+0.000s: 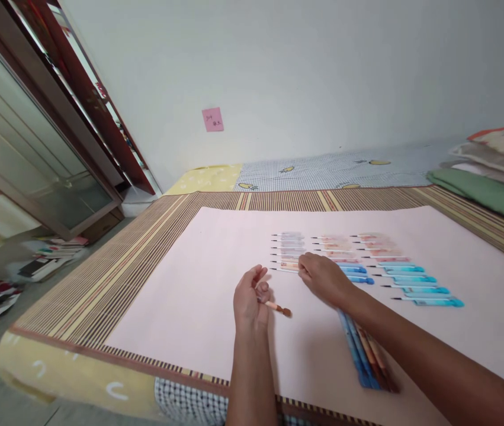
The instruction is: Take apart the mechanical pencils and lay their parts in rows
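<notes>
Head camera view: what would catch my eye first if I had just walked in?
Probably the neat rows of pens laid out on the big pale sheet, pink ones farther away and blue ones nearer. The right hand rests on the left-hand row, while the left hand pinches a brown-tipped pen just above the sheet. A loose bundle of pens lies under the right forearm, and a pink note sticks to the wall.
</notes>
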{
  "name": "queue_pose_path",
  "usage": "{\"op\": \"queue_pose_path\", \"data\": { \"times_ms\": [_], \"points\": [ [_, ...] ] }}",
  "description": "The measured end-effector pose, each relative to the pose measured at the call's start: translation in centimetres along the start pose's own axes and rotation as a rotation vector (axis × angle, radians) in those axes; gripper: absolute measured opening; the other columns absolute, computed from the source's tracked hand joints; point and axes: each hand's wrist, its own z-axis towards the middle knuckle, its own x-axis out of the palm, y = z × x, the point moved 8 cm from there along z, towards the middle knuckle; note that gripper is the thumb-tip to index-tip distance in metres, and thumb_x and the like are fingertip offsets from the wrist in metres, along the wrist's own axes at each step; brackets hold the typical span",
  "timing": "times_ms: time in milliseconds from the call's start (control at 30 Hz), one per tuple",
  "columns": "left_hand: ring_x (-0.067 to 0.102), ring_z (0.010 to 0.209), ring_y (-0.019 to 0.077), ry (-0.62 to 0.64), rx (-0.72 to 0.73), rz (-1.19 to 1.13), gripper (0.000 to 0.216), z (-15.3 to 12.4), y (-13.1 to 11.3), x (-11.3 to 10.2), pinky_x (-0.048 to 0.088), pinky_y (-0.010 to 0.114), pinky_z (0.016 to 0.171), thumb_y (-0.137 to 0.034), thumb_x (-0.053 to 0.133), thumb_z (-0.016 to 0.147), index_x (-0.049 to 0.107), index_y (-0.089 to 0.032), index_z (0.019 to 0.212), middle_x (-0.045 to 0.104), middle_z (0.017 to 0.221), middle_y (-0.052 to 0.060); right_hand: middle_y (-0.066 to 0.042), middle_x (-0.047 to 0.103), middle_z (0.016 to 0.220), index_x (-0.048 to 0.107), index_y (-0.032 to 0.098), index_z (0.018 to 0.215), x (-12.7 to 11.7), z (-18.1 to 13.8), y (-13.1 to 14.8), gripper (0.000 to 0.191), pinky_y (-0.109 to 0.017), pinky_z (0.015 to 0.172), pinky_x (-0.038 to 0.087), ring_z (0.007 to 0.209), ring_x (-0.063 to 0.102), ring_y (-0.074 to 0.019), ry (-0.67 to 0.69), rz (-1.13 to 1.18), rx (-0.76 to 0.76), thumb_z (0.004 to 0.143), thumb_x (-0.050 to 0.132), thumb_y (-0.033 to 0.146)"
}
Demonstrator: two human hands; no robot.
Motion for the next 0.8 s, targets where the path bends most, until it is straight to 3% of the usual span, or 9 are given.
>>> {"op": "queue_pose_path", "data": {
  "times_ms": [133, 300, 467, 600, 733, 800],
  "points": [
    [0.043, 0.044, 0.0013, 0.01, 0.003, 0.001, 0.007, -0.2, -0.1, 0.2, 0.023, 0.014, 0.034, -0.013, 0.068, 0.074, 0.067, -0.008, 0.079, 0.069, 0.087, 0.011, -0.002, 0.063, 0.085, 0.058, 0.02, 0.081, -0.6, -0.6, -2.0, 0.014, -0.026, 0.063, 0.031, 0.072, 0.053, -0.0147, -0.043, 0.219, 0.071, 0.081, 0.05, 0.008],
    [0.042, 0.044, 0.0016, 0.015, -0.024, -0.028, 0.004, -0.1, 0.2, 0.3, 0.023, 0.014, 0.034, -0.012, 0.066, 0.077, 0.066, -0.008, 0.079, 0.068, 0.084, 0.01, -0.002, 0.063, 0.08, 0.059, 0.02, 0.075, -2.2, -1.6, -2.5, 0.015, -0.026, 0.063, 0.034, 0.069, 0.053, -0.0149, -0.067, 0.388, 0.114, 0.083, 0.047, 0.014],
    [0.041, 0.044, 0.0023, 0.046, -0.046, -0.105, 0.012, 0.0, 0.5, 0.6, 0.027, 0.015, 0.036, -0.018, 0.061, 0.087, 0.065, -0.008, 0.08, 0.067, 0.086, 0.01, 0.0, 0.064, 0.076, 0.065, 0.022, 0.083, -3.2, -3.9, 1.7, 0.012, -0.027, 0.063, 0.039, 0.069, 0.056, -0.0163, 0.05, 0.705, 0.058, 0.085, 0.06, 0.033],
    [0.043, 0.046, 0.0049, 0.1, -0.1, -0.16, 0.03, -0.3, 1.2, 1.2, 0.03, 0.016, 0.037, -0.034, 0.057, 0.094, 0.065, -0.008, 0.083, 0.068, 0.087, 0.012, 0.0, 0.065, 0.084, 0.064, 0.023, 0.088, -2.4, -5.6, 5.7, 0.007, -0.028, 0.067, 0.039, 0.074, 0.056, -0.016, 0.118, 0.721, -0.019, 0.08, 0.064, 0.023],
    [0.045, 0.047, 0.0059, 0.139, -0.137, -0.192, 0.038, -0.7, 1.8, 1.6, 0.032, 0.017, 0.037, -0.044, 0.055, 0.095, 0.065, -0.009, 0.085, 0.069, 0.09, 0.012, -0.002, 0.065, 0.086, 0.061, 0.021, 0.084, -1.6, -6.1, 6.0, 0.005, -0.028, 0.068, 0.039, 0.075, 0.057, -0.0164, 0.064, 0.716, -0.022, 0.085, 0.057, 0.019],
    [0.056, 0.056, 0.0099, 0.125, -0.146, -0.178, 0.043, -0.7, 1.9, 1.5, 0.042, 0.02, 0.042, -0.05, 0.054, 0.094, 0.067, -0.009, 0.088, 0.069, 0.097, 0.014, -0.002, 0.065, 0.085, 0.062, 0.021, 0.084, -1.5, -6.1, 5.5, 0.009, -0.029, 0.069, 0.039, 0.076, 0.057, -0.0168, 0.055, 0.721, -0.02, 0.088, 0.054, 0.02]
  ]
}}
